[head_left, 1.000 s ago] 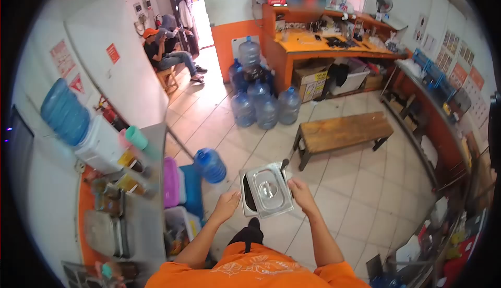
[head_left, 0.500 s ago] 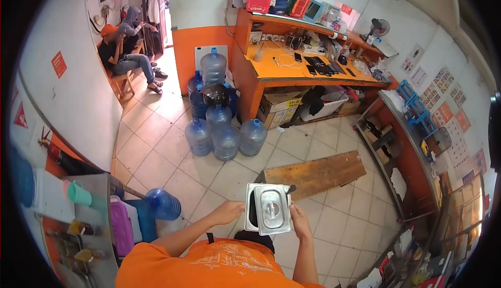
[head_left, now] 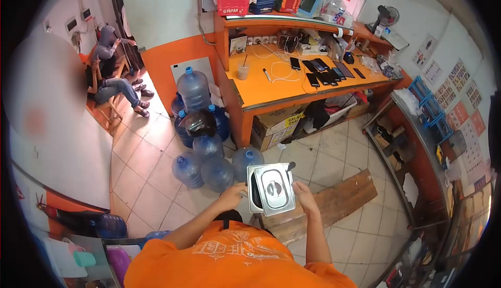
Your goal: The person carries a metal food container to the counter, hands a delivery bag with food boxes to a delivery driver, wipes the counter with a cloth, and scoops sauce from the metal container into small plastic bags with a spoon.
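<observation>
I carry a stainless steel food pan [head_left: 254, 204] in front of my body, above the floor. Its metal lid [head_left: 277, 193] sits askew, leaving a dark gap along the left side. A black handle end [head_left: 291, 166] sticks out at the far right corner. My left hand [head_left: 232, 196] is closed on the pan's left edge. On the opposite side my right hand [head_left: 305, 196] grips the pan near the lid's edge, fingers partly hidden. What lies inside the pan cannot be made out.
Large blue water bottles [head_left: 216, 174] stand ahead on the left, beside an orange counter [head_left: 245, 92] holding several phones [head_left: 323, 71]. A low wooden bench [head_left: 339, 199] lies ahead right. Metal shelving [head_left: 412, 126] runs along the right wall. Two people [head_left: 112, 87] sit near the doorway.
The view has shifted forward, bringing the counter and bottles closer. The pan stays in both hands and now appears higher in view.
</observation>
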Demonstrator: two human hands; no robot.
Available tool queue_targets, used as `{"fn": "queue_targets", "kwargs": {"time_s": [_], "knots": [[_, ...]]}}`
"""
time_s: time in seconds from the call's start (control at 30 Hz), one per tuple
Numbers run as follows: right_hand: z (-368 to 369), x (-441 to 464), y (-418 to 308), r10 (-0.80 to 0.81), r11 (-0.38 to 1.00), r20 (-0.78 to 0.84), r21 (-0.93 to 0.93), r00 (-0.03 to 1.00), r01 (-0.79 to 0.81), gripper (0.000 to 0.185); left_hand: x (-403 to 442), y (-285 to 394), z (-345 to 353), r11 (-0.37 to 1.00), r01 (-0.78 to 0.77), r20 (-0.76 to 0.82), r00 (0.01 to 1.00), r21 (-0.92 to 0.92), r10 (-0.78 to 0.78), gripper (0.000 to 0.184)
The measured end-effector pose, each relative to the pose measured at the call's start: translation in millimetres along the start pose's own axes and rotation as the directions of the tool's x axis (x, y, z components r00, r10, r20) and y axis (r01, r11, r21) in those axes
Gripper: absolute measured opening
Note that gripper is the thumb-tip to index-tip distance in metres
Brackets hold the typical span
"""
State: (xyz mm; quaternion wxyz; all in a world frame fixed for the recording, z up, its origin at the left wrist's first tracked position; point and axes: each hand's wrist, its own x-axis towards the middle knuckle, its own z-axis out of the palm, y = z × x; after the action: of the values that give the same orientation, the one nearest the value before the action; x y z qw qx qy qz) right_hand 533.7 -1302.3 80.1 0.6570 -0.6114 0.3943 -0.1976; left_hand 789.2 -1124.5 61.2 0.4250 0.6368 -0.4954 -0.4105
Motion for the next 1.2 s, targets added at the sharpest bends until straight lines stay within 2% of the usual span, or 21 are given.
{"fn": "queue_targets", "kwargs": {"time_s": [0.03,0.1,0.13,0.23,0.3,0.37,0.43,0.5,0.57,0.63,0.7,0.77,0.83,0.9,0.93,1.0,1.03,1.1,1.13,1.17,1.2], "knots": [[-6,29,0,0.0,1.0,0.003,-0.006,1.0,0.0,0.021,26,5,-9,1.0,0.0,-0.004,1.0,-0.005,0.0,0.032],[-13,82,-8,-0.034,0.999,0.009,0.017,0.999,0.034,0.021,74,13,-27,0.96,0.208,0.014,0.978,-0.185,-0.21,0.029],[-15,106,-15,-0.023,0.999,-0.012,0.028,1.0,0.023,0.021,98,10,-36,0.968,0.144,0.013,0.989,-0.206,-0.144,0.031],[-24,180,-39,-0.043,0.999,0.022,0.032,0.999,0.042,0.024,168,13,-66,0.979,0.146,-0.078,0.984,-0.14,-0.158,0.031],[-29,234,-53,-0.055,0.998,0.017,0.019,0.998,0.054,0.024,215,2,-86,0.977,0.128,-0.048,0.989,-0.169,-0.138,0.032],[-32,283,-67,-0.061,0.997,0.05,-0.037,0.997,0.063,0.026,254,7,-104,0.958,0.214,-0.098,0.967,-0.193,-0.236,0.033],[-37,335,-68,-0.068,0.995,0.049,-0.073,0.996,0.072,0.028,296,-12,-118,0.949,0.155,-0.121,0.974,-0.276,-0.194,0.034],[-42,394,-66,-0.109,0.992,0.136,-0.055,0.985,0.117,0.031,332,-7,-132,0.955,0.157,-0.229,0.949,-0.253,-0.217,0.029],[-43,439,-69,-0.124,0.986,0.145,-0.09,0.982,0.138,0.028,367,-28,-145,0.994,0.109,-0.294,0.95,-0.006,-0.106,0.024],[-44,478,-74,-0.186,0.964,0.208,-0.148,0.96,0.219,0.027,397,-67,-155,0.985,0.169,-0.31,0.938,0.015,-0.156,0.028],[-43,526,-54,-0.265,0.94,0.285,-0.137,0.921,0.312,0.026,417,-68,-160,0.967,0.178,-0.44,0.894,0.183,-0.081,0.028],[-47,541,-81,-0.115,0.981,0.371,-0.103,0.922,0.164,0.026,432,-72,-165,0.955,0.228,-0.498,0.861,0.19,-0.107,0.023],[-43,571,-67,-0.183,0.978,0.391,-0.02,0.902,0.207,0.024,442,-58,-160,0.931,0.296,-0.556,0.82,0.212,-0.134,0.018],[-39,592,-60,-0.184,0.972,0.418,-0.059,0.889,0.229,0.027,451,-35,-160,0.951,0.297,-0.63,0.757,0.091,-0.176,0.022],[-36,598,-57,-0.269,0.948,0.42,-0.045,0.867,0.316,0.027,454,-35,-162,0.945,0.309,-0.62,0.764,0.107,-0.179,0.022],[-39,608,-55,-0.34,0.916,0.444,-0.042,0.829,0.398,0.028,455,-36,-162,0.876,0.444,-0.614,0.644,-0.187,-0.457,0.024],[-41,614,-57,-0.33,0.924,0.443,-0.028,0.833,0.381,0.028,456,-37,-164,0.867,0.465,-0.61,0.638,-0.181,-0.47,0.024],[-43,623,-56,-0.306,0.925,0.56,-0.016,0.769,0.38,0.028,450,-36,-165,0.876,0.47,-0.645,0.636,-0.112,-0.424,0.021],[-51,635,-61,-0.287,0.923,0.654,-0.006,0.7,0.384,0.025,459,-20,-162,0.848,0.441,-0.787,0.615,0.295,-0.046,0.022],[-64,645,-64,-0.295,0.926,0.645,0.013,0.705,0.376,0.025,469,-4,-159,0.838,0.448,-0.78,0.625,0.312,-0.044,0.022],[-90,650,-85,-0.114,0.925,0.802,-0.129,0.586,0.356,0.024,491,33,-152,0.899,0.338,-0.844,0.532,0.279,0.061,0.022]]}}
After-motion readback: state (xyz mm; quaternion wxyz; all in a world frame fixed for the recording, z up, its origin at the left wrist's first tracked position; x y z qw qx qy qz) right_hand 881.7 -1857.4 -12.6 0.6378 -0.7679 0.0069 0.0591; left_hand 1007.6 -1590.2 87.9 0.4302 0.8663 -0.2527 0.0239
